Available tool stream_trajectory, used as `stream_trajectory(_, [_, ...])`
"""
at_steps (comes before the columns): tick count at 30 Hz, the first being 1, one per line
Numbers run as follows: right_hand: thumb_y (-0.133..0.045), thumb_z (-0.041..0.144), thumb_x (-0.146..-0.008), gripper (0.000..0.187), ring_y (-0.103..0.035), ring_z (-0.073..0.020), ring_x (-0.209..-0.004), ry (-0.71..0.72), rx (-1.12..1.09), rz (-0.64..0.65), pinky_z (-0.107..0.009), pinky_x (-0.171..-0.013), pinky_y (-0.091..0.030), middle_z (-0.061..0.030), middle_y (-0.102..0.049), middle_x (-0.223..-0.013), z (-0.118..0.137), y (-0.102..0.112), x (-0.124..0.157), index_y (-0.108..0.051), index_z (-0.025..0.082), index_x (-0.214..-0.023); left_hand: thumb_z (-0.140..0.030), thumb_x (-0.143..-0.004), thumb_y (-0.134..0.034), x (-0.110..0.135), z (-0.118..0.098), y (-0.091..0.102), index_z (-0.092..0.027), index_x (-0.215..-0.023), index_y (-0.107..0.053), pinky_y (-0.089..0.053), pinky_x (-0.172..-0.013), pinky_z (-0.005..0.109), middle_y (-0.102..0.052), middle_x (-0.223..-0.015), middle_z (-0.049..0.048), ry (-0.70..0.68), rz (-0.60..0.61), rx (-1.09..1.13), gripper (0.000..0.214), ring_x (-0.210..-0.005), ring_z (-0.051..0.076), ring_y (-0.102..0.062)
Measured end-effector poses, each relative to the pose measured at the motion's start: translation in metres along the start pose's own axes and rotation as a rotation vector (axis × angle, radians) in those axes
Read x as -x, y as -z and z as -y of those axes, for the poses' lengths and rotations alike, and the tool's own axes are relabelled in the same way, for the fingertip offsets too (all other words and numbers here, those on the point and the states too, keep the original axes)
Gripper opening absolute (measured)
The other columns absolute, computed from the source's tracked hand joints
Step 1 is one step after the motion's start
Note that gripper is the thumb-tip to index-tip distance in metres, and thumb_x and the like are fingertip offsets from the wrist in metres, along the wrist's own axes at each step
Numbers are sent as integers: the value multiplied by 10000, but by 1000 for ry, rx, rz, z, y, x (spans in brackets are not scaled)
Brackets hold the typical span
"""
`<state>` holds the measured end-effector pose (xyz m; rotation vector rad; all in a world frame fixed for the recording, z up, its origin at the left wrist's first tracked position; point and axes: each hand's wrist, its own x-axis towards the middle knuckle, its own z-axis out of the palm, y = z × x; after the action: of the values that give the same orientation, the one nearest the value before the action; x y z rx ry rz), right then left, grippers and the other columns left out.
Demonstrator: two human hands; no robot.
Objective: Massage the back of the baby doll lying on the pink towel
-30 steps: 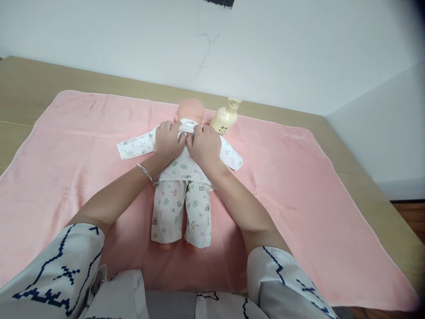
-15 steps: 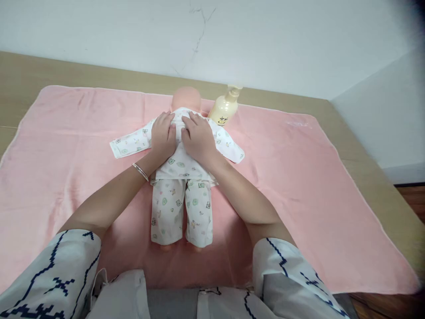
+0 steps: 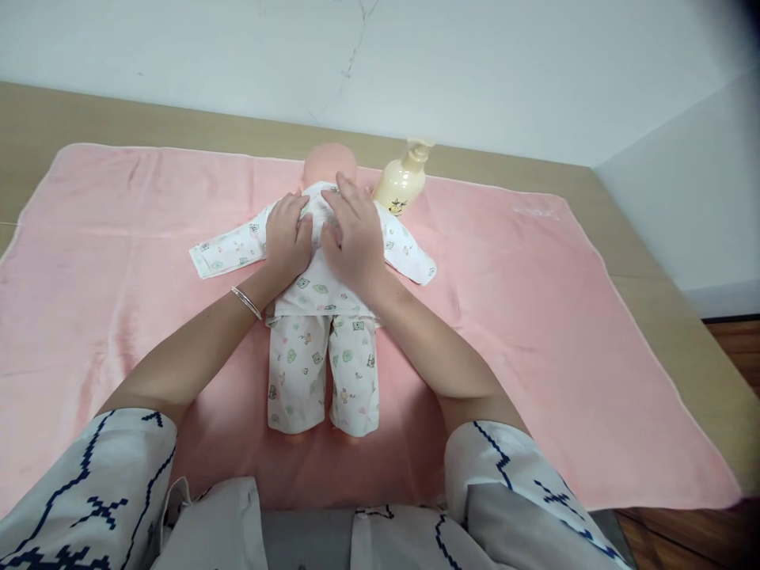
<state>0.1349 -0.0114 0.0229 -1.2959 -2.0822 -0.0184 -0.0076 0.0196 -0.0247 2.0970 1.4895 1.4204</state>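
A baby doll (image 3: 329, 162) lies on a pink blanket (image 3: 534, 332), its head away from me and its face not visible. It wears a white printed pajama top (image 3: 321, 289) with the sleeves spread out, and matching pants (image 3: 297, 372). Flat on the left side of the doll's upper back rests my left hand (image 3: 289, 237), fingers extended, a silver bangle on the wrist. My right hand (image 3: 355, 229) is over the right side of the back, its fingers stretched out and slightly raised toward the doll's neck. Neither hand grips anything.
A cream pump bottle (image 3: 404, 180) stands just right of the doll's head, near its right sleeve. The blanket covers a wooden surface (image 3: 178, 119) that meets a white wall (image 3: 207, 55) at the back. Dark wooden flooring (image 3: 670, 546) shows at the lower right.
The fingers of my right hand have lifted and reach a little farther toward the doll's head. My left hand stays on the back. The whole view has shifted slightly.
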Motion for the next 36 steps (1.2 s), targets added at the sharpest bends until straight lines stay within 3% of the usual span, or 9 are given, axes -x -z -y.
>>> stream_trajectory(4, [-390, 165, -887, 389, -373, -260, -1396, -15, 45, 109, -515, -1207, -230, -95, -504, -1432, 1, -12, 4, -572, 155, -1231, -545, -978, -294, -1, -5, 3, -197, -1203, -594, -375, -1158, 447, -615, -1286, 109, 16, 2, 8, 511, -1272, 244, -526])
stream_trajectory(9, [-440, 189, -879, 388, -407, -248, -1367, 33, 79, 93, -492, -1192, -283, -88, -515, -1426, -3, -9, -2, -561, 156, -1246, -482, -972, -322, -1, -11, 6, -201, -1205, -587, -377, -1149, 472, -610, -1288, 104, 23, 13, 12, 451, -1264, 254, -524])
stream_trajectory(14, [-395, 137, -834, 513, -255, -229, -1468, 43, 117, -135, -468, -1259, -171, -106, -396, -1511, -28, 23, -19, -466, 126, -1342, -412, -960, -350, -3, -10, 8, -199, -1211, -583, -371, -1161, 453, -599, -1297, 100, 56, 45, -4, 404, -1269, 250, -513])
stream_trajectory(16, [-362, 164, -882, 537, -181, -209, -1496, -33, 122, -201, -501, -1259, -158, -54, -321, -1558, -44, 38, -25, -383, 210, -1417, -431, -943, -414, -4, -16, 14, -212, -1223, -577, -356, -1182, 461, -584, -1326, 91, 59, 82, -17, 391, -1292, 256, -497])
stream_trajectory(20, [-343, 214, -919, 558, -179, -222, -1498, -131, 27, -162, -543, -1252, -168, -43, -275, -1582, -73, 58, -33, -307, 237, -1475, -582, -877, -546, -9, -56, 36, -253, -1278, -538, -196, -1258, 558, -495, -1452, 47, -42, 371, 86, 519, -1445, 310, -339])
stream_trajectory(24, [-336, 275, -928, 592, -125, -216, -1509, -127, -41, -152, -554, -1260, -106, -7, -247, -1596, -95, 61, -38, -253, 248, -1513, -516, -1012, -159, -25, -104, 44, -294, -1404, -390, -381, -1212, 412, -461, -1488, -23, -20, 507, 525, 507, -1443, 187, -372])
stream_trajectory(27, [-305, 354, -956, 587, -46, -152, -1514, -114, -91, -193, -514, -1271, -50, 90, -269, -1579, -103, 62, -39, -172, 345, -1527, -431, -974, 177, -49, -108, 27, -241, -1436, -366, -480, -1111, 433, -544, -1422, 22, 76, 558, 721, 738, -1386, 181, -447])
stream_trajectory(29, [-293, 392, -966, 579, -18, -113, -1511, -96, -109, -191, -480, -1275, -33, 130, -291, -1562, -103, 64, -40, -135, 392, -1523, -376, -947, 265, -69, -95, 5, -201, -1424, -412, -514, -1024, 473, -590, -1367, 61, 48, 521, 696, 847, -1353, 202, -484])
stream_trajectory(36, [-332, 404, -995, 548, -175, -269, -1495, -94, -28, 20, -577, -1237, -162, -98, -300, -1567, -85, 61, -39, -307, 187, -1497, -292, -995, 67, -125, -36, -77, -137, -1285, -567, -530, -818, 461, -626, -1215, 93, -80, 275, 392, 714, -1333, 284, -487])
